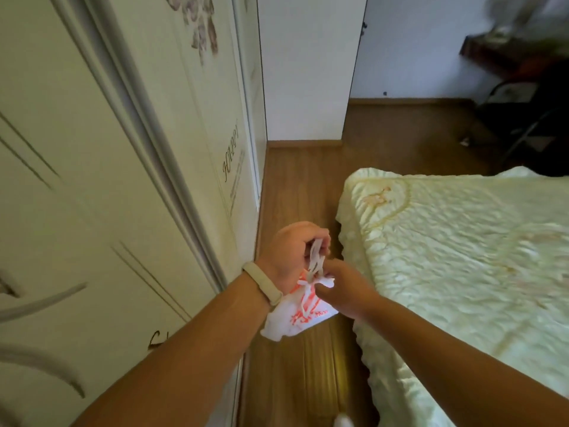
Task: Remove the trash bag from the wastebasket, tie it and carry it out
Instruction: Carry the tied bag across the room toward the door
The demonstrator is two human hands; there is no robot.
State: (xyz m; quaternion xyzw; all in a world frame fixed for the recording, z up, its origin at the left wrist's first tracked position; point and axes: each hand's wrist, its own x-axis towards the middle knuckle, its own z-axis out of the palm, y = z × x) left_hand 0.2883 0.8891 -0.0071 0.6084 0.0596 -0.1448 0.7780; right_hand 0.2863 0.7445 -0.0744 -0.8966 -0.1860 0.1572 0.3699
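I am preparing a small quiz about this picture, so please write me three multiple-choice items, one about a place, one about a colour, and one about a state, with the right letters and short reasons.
1. Where is the trash bag?
A. on the bed
B. held above the floor between wardrobe and bed
C. inside a wastebasket

2. What colour is the print on the bag?
A. red-orange
B. blue
C. black

3. What is the state of the bag's handles?
A. hanging loose, untouched
B. gathered and held by both hands
C. cut off

Answers:
1 B: it hangs over the wooden floor, beside the bed.
2 A: red-orange marks show on white plastic.
3 B: the left hand and the right hand grip the twisted strips.
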